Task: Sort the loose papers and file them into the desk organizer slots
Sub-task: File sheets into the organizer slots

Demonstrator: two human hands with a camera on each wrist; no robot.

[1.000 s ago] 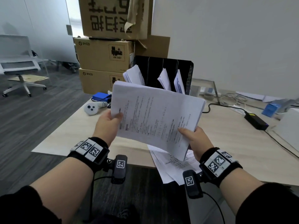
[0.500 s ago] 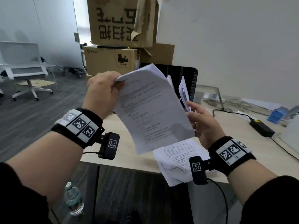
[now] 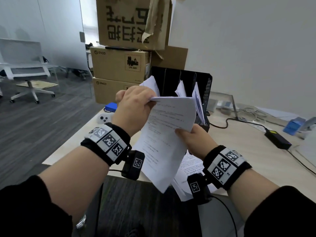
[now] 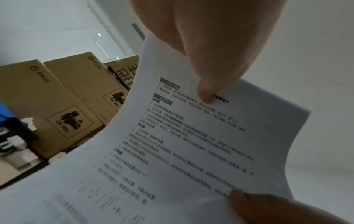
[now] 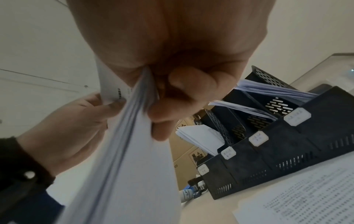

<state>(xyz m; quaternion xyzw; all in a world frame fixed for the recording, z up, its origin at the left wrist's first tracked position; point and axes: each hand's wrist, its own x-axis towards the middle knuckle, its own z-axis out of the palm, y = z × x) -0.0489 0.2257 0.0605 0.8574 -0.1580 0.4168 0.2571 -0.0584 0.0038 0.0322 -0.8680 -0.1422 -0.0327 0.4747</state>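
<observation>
Both hands pinch paper stack (image 3: 164,134); left hand (image 3: 131,108) top corner; right hand (image 3: 193,139) side edge

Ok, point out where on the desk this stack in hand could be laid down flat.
Bare desk lies right of the right hand, bordered by the organizer, the black power brick and its cable. Another bare strip lies near the left edge, below the white controller. Crowded: the near edge, covered by loose sheets, and the far right corner with cables.
</observation>
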